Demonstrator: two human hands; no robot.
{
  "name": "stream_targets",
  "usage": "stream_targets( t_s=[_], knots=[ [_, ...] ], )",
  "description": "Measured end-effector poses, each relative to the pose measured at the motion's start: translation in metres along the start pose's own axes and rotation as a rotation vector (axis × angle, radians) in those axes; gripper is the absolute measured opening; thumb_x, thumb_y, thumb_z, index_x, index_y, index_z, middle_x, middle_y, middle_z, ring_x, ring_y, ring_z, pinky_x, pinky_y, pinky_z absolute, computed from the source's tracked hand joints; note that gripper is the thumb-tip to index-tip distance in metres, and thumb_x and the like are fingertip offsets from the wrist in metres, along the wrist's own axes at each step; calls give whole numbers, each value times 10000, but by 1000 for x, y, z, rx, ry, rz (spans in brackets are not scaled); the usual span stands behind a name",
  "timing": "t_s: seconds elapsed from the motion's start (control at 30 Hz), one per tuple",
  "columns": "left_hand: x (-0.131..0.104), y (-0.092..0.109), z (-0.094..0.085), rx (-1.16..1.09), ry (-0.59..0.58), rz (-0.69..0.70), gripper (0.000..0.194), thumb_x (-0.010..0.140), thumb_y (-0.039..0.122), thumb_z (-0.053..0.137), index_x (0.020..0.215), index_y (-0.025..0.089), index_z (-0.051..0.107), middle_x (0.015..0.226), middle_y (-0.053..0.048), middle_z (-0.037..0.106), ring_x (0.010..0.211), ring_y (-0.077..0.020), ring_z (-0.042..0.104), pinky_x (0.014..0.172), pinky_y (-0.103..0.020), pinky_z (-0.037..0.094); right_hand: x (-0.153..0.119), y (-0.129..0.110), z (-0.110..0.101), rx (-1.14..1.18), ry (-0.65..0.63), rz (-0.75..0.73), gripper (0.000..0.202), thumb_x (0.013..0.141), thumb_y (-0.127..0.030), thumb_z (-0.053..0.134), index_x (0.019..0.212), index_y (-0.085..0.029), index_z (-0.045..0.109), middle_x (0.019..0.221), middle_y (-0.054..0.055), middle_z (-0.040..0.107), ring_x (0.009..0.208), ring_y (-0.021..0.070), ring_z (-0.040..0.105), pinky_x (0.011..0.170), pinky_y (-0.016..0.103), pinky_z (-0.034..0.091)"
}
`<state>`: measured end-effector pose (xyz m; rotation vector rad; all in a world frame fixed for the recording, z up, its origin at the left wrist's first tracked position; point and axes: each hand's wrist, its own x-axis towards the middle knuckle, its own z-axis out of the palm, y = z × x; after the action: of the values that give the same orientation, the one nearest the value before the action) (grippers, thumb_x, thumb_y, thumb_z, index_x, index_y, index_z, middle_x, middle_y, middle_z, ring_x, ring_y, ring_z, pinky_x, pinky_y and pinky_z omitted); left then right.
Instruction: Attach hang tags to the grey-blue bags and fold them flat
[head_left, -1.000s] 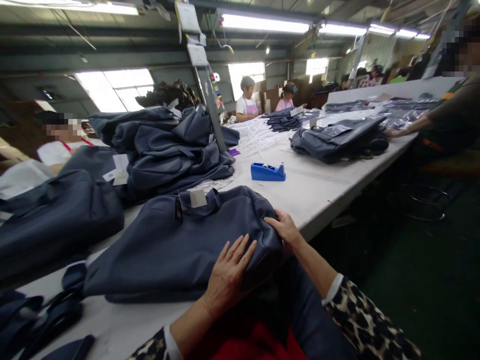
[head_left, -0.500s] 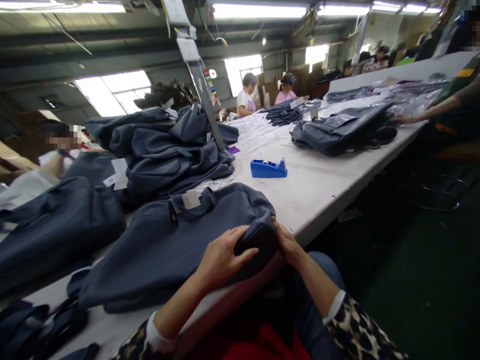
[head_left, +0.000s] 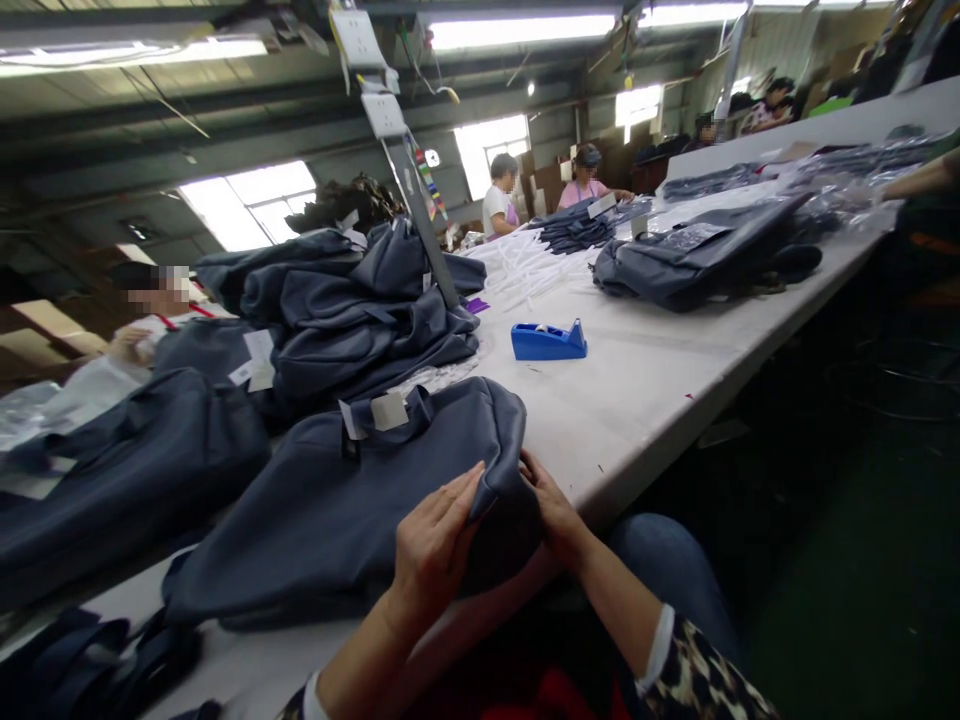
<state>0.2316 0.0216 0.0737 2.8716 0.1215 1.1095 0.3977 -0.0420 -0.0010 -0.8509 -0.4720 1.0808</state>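
A dark blue-grey bag (head_left: 330,530) lies on its side in front of me, with a handle strap and pale tags on its upper edge. My left hand (head_left: 435,540) holds the near right end of the bag, its fingers pressed together along a seam and the thumb hidden. At the outer side of that same end, my right hand (head_left: 553,508) grips the fabric, with its fingertips partly tucked behind the edge. Between the two hands the bag's end bulges and folds.
A blue tape dispenser (head_left: 549,341) stands beyond the bag on the white table (head_left: 637,400). Piled bags (head_left: 360,320) surround a metal post at left. Another bag (head_left: 690,255) lies farther right. Dark straps (head_left: 82,660) lie lower left. Several people work around the table.
My left hand has turned more upright, and its thumb has gone out of sight. The bag's right end is squeezed narrower and shifted slightly left. The view has moved a little.
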Motion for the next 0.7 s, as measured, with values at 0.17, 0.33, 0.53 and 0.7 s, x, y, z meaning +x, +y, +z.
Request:
stream_targets(
  t_s=[0.17, 0.33, 0.53, 0.7],
  knots=[
    [-1, 5, -3, 112, -84, 74, 446, 969, 101, 421, 1411, 128, 467, 1330, -151, 624, 1212, -215, 616, 992, -330, 540, 12, -13, -8, -111, 90, -53, 662, 624, -512, 831, 1186, -235, 616, 1218, 95, 662, 1019, 276, 665, 879, 415, 544],
    [-2, 8, 0, 103, -132, 65, 401, 981, 124, 411, 1371, 131, 502, 1297, -136, 649, 1178, -207, 640, 980, -321, 556, -23, -43, -28, -340, 32, -189, 491, 859, -503, 645, 1288, -277, 568, 1330, 71, 609, 1199, 256, 568, 963, 404, 491],
    [7, 16, 0, 44, -231, -60, 402, 981, 242, 501, 1367, 132, 483, 1316, -137, 632, 1207, -206, 615, 1020, -340, 530, -76, -62, 2, -1206, -1, -794, 596, 897, -370, 638, 1451, -334, 422, 1468, 60, 491, 1323, 306, 450, 1091, 496, 364],
    [-9, -8, -19, 74, -455, -138, 498, 921, 221, 590, 1398, 178, 453, 1370, -90, 600, 1265, -167, 561, 1063, -314, 470, -55, -65, 21, -1778, -216, -1130, 388, 885, -129, 509, 1234, -259, 621, 1082, 67, 690, 977, 278, 591, 898, 450, 421]
  ],
)
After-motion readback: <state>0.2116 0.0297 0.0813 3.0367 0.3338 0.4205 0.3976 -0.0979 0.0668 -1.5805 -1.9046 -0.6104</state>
